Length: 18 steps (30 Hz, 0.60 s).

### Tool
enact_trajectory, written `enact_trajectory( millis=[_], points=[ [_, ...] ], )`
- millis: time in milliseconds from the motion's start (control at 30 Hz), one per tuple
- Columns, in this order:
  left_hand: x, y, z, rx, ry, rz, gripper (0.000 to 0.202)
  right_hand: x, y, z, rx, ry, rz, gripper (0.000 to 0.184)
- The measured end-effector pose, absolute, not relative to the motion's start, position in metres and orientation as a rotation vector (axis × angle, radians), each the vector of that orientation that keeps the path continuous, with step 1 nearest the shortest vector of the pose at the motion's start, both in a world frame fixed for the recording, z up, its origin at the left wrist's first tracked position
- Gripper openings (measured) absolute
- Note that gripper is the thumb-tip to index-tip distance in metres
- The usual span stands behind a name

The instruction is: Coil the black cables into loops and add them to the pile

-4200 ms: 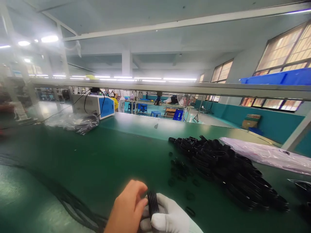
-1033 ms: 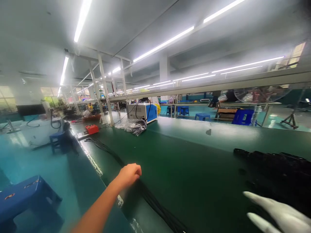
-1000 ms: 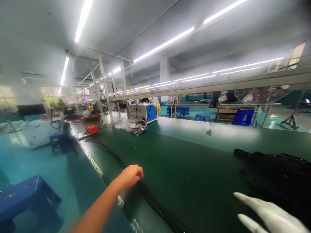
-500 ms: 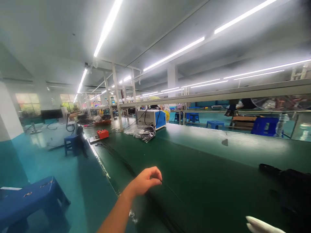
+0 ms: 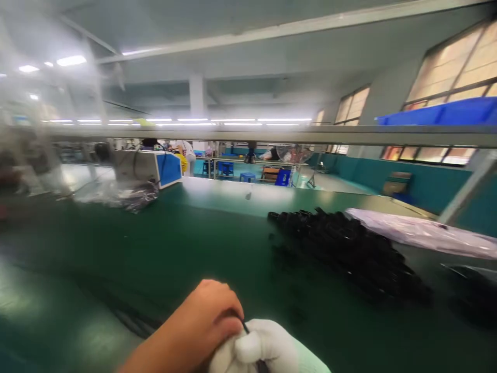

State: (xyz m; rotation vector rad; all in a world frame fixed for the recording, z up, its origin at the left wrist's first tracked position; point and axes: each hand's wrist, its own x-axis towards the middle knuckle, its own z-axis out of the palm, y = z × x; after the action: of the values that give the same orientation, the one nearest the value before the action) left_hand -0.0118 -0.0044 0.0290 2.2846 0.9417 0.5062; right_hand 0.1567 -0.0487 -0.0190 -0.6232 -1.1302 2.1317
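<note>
My bare left hand (image 5: 202,326) and my white-gloved right hand (image 5: 267,347) are pressed together at the bottom centre, low over the green table (image 5: 186,243). Both are closed in a pinch. A thin black cable (image 5: 246,327) shows between the fingers of the two hands; most of it is hidden by them. More black cables (image 5: 128,316) lie on the table just left of my left hand. A large pile of black coiled rings (image 5: 349,254) lies further out to the right. The picture is blurred by motion.
A clear plastic sheet (image 5: 419,233) lies behind the pile at the right. A white and blue machine box (image 5: 155,168) and a clear bag of black parts (image 5: 120,194) stand at the far left. A metal rail (image 5: 272,135) runs overhead, with blue stools beyond.
The view has swung from the left end of the table back to the pile. My left hand left the cables at the table edge and met the gloved right hand, which was spread open before.
</note>
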Motion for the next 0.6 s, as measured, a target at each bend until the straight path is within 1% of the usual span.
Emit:
enact_trajectory(
  millis=[67, 233, 300, 367, 467, 533, 600],
  points=[
    [-0.002, -0.003, 0.024, 2.234, 0.929, 0.505, 0.016, 0.158, -0.049, -0.023, -0.556, -1.056, 2.164, 0.043],
    [0.015, 0.01, 0.032, 2.226, 0.885, 0.541, 0.017, 0.168, -0.047, -0.028, -0.538, -1.042, 2.149, 0.023],
    [0.023, 0.012, 0.032, 2.244, 0.882, 0.578, 0.016, 0.17, -0.046, -0.03, -0.508, -1.063, 2.158, 0.02],
    [0.03, 0.015, 0.023, 2.277, 0.882, 0.626, 0.017, 0.173, -0.044, -0.032, -0.455, -1.044, 2.13, 0.022],
    [0.025, 0.022, -0.009, 2.362, 0.976, 0.636, 0.027, 0.184, -0.04, -0.031, -0.363, -0.927, 2.061, 0.038],
    [0.012, 0.027, -0.033, 2.41, 1.152, 0.545, 0.03, 0.198, -0.037, -0.024, -0.279, -0.808, 2.035, 0.044],
    [-0.002, 0.028, -0.049, 2.429, 1.327, 0.5, 0.029, 0.214, -0.034, -0.012, -0.201, -0.676, 1.986, 0.04]
  ],
)
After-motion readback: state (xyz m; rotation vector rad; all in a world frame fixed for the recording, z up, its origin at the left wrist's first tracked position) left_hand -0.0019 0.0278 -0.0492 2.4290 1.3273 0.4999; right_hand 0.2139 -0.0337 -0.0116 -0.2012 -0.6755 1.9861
